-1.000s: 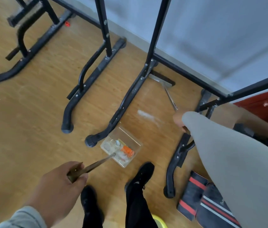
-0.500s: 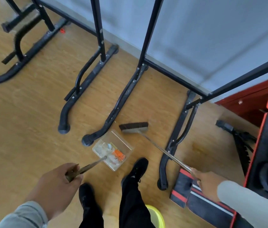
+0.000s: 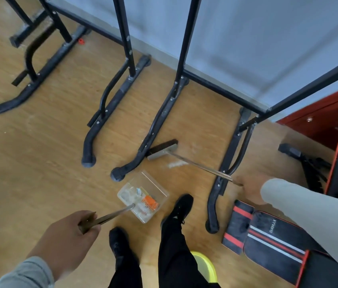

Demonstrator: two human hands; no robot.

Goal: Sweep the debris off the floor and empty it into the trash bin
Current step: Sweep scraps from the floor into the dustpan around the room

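Note:
A clear dustpan (image 3: 143,196) lies on the wooden floor in front of my feet, holding white scraps and an orange piece. My left hand (image 3: 68,244) grips the end of its long metal handle. My right hand (image 3: 249,189) grips the thin handle of a broom whose dark brush head (image 3: 162,149) rests on the floor against a black frame foot, beyond the dustpan. A small streak of pale dust (image 3: 175,164) lies on the floor just right of the brush head. A yellow-green bin rim (image 3: 204,267) shows behind my right leg.
Black metal rack feet (image 3: 143,150) run across the floor towards a grey wall. A black and red padded bench (image 3: 267,240) lies at the lower right, a red cabinet (image 3: 319,113) beyond it. A small red bit (image 3: 80,40) sits near the far wall.
My right hand drew the broom back from the wall towards the dustpan, then shifted the brush head slightly away to the frame foot. The dustpan and left hand stayed about where they were.

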